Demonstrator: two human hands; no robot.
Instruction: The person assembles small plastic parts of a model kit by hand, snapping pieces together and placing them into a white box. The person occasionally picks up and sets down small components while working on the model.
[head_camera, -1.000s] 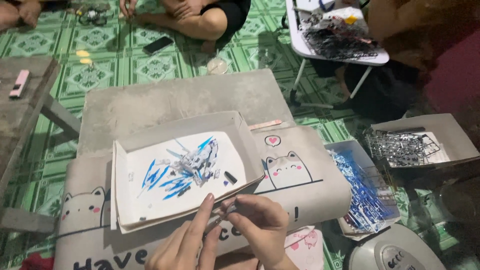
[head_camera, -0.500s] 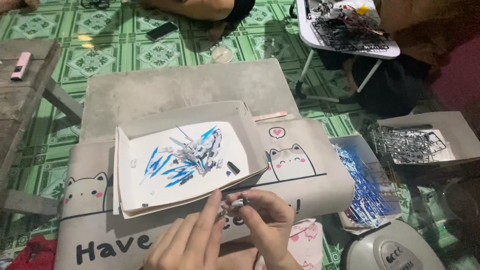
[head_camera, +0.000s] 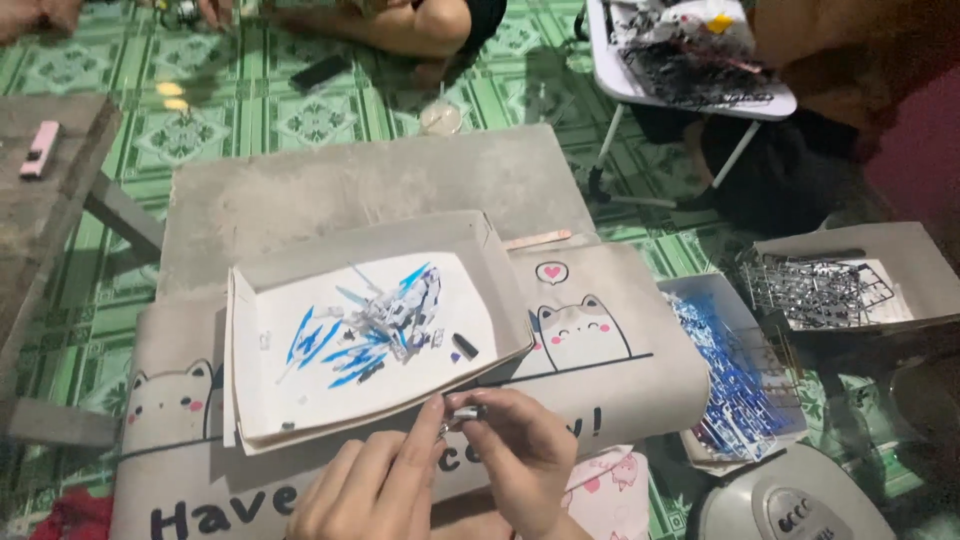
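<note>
A small grey model part (head_camera: 462, 412) sits pinched between both hands, just below the front edge of the shallow white box lid (head_camera: 300, 400). The left hand (head_camera: 372, 487) reaches up, thumb and forefinger closed on the part; the right hand (head_camera: 520, 450) curls around it from the right. Blue and white model pieces (head_camera: 375, 330) lie in the lid on the cat-print mat (head_camera: 600, 350) covering the counter (head_camera: 340, 185).

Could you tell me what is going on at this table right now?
A person's left hand and right hand pinch a small grey part between their fingertips, just below a shallow cardboard tray. In the tray lies a partly built blue and white model. A box of blue part frames sits to the right.
</note>
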